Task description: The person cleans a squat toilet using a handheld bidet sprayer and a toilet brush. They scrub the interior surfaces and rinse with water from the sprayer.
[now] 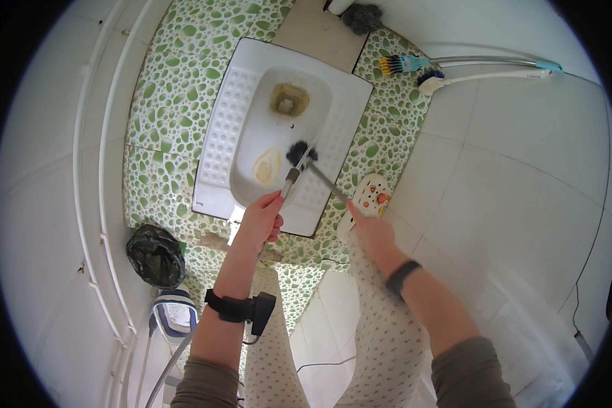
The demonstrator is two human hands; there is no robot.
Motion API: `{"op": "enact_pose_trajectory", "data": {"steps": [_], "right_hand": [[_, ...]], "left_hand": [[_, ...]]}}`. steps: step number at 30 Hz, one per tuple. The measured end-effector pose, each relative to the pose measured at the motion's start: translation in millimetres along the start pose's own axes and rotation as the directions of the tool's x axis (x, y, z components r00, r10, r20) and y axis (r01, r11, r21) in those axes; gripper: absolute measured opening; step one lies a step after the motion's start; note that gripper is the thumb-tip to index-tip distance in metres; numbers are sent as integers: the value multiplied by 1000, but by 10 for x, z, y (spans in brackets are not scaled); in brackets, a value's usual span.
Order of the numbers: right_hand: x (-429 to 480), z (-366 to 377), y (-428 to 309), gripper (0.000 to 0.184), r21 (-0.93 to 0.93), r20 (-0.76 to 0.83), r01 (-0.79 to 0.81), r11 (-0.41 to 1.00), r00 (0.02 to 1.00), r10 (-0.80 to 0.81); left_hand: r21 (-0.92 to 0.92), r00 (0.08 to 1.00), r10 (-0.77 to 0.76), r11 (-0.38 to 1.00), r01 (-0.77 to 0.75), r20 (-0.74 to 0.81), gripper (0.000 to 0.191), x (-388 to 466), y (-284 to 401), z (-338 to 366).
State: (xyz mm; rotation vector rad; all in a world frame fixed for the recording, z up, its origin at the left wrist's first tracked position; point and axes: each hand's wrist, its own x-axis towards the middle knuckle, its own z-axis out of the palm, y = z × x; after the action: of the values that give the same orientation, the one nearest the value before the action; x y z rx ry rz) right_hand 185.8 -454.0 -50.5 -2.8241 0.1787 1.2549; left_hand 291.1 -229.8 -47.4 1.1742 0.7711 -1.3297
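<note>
My left hand (263,218) grips a flexible metal hose (287,187), whose dark end points over a white ceramic squat toilet (217,137). A thin stream comes from the hose end, near a dark scrubbing head (301,154). That head touches the right part of the basin, on a grey handle (328,181) closed in my right hand (375,232). A yellowish patch (266,167) lies in the basin left of the scrubbing head. Brown stains surround the drain opening (288,100) at the far end.
A bin with a black liner (155,256) stands at the lower left, beside a blue and white container (176,315). Two brushes, one yellow-bristled (405,65) and one white (477,77), lean at the right wall. White pipes (103,168) run along the left wall.
</note>
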Motion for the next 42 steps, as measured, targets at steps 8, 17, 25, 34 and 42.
{"op": "enact_pose_trajectory", "data": {"steps": [8, 17, 25, 34, 42], "right_hand": [[-158, 157, 643, 67, -32, -33, -117, 993, 993, 116], [107, -366, 428, 62, -85, 75, -179, 980, 980, 185], [576, -608, 797, 56, -117, -238, -116, 986, 967, 86], [1228, -946, 524, 69, -202, -257, -8, 979, 965, -45], [1128, -1100, 754, 63, -216, -247, 15, 976, 966, -70]], "left_hand": [[-43, 1000, 17, 999, -16, 3, 34, -28, -72, -109], [-126, 996, 81, 989, -76, 38, 36, -3, -46, -34], [-230, 982, 189, 956, -184, -1, 34, 20, 235, -116], [-142, 966, 237, 958, -251, -104, 31, 64, 585, -93], [-218, 972, 210, 949, -228, -103, 32, 125, 562, -218]]}}
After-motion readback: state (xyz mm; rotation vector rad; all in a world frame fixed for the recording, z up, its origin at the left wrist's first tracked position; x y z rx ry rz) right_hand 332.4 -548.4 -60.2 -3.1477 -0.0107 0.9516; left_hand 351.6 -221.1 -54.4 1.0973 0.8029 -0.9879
